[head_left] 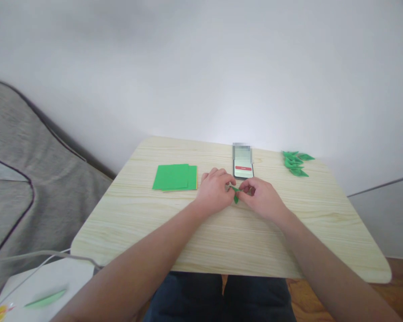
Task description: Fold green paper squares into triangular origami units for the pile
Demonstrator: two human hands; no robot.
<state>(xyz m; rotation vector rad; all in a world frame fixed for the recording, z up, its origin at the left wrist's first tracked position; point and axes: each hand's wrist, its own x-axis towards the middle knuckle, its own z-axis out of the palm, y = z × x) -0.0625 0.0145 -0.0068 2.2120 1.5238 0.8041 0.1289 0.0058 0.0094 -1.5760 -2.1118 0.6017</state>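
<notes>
Between my two hands, just above the tabletop, is a small folded piece of green paper [236, 198]. My left hand [216, 190] pinches it from the left with thumb and fingers. From the right, my right hand [259, 197] grips it between thumb and fingertips. The fingers cover much of the paper, so its full shape is hidden. Left of my left hand lies a stack of flat green paper sheets [174, 177], with a yellow edge showing beneath. Several folded green paper pieces [293, 162] with pointed ends sit in a pile at the back right.
A phone [243, 163] with a lit screen lies just beyond my hands. The light wooden table [221, 246] meets a white wall [201, 80]. A grey padded piece of furniture [47, 188] stands at left, with cables [53, 254] crossing near a white surface [63, 279].
</notes>
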